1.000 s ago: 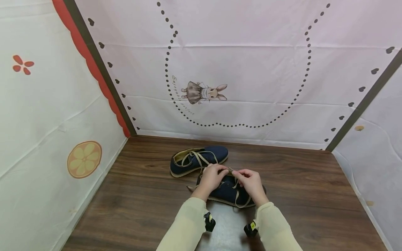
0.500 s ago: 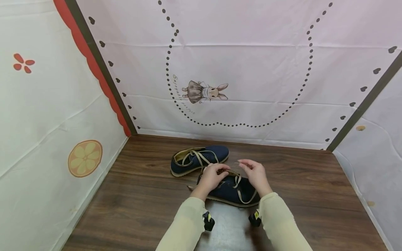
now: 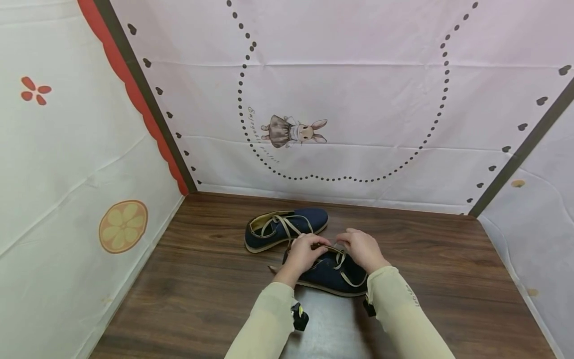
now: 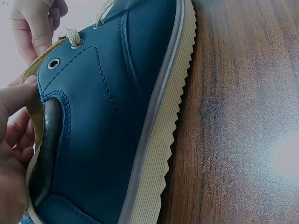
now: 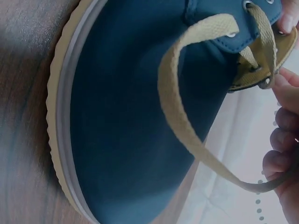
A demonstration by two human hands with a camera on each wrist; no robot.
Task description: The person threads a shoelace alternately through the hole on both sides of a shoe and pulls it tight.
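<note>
A navy shoe (image 3: 329,279) with a pale, saw-edged sole lies on the wooden surface, toe to the right. My left hand (image 3: 305,257) holds its upper at the opening; in the left wrist view the thumb (image 4: 16,98) presses beside a metal eyelet (image 4: 49,64) with no lace in it. Across the shoe's far side, my right hand (image 3: 362,249) grips the beige shoelace (image 5: 175,98). Its curled fingers (image 5: 280,140) hold the lace's length, while thumb and index fingertip meet at the far eyelet flap. The lace's tip is hidden. A loop of lace hangs over the toe.
A second navy shoe (image 3: 309,218), its beige lace (image 3: 282,224) loosely threaded, lies just behind. Brown wood-grain surface (image 3: 215,299) extends around both shoes. White printed cloth (image 3: 376,109) hangs at the back and on both sides.
My right hand first drew away to the right with the lace, then came back toward the shoe's opening, fingers turned down. My left hand stays on the shoe.
</note>
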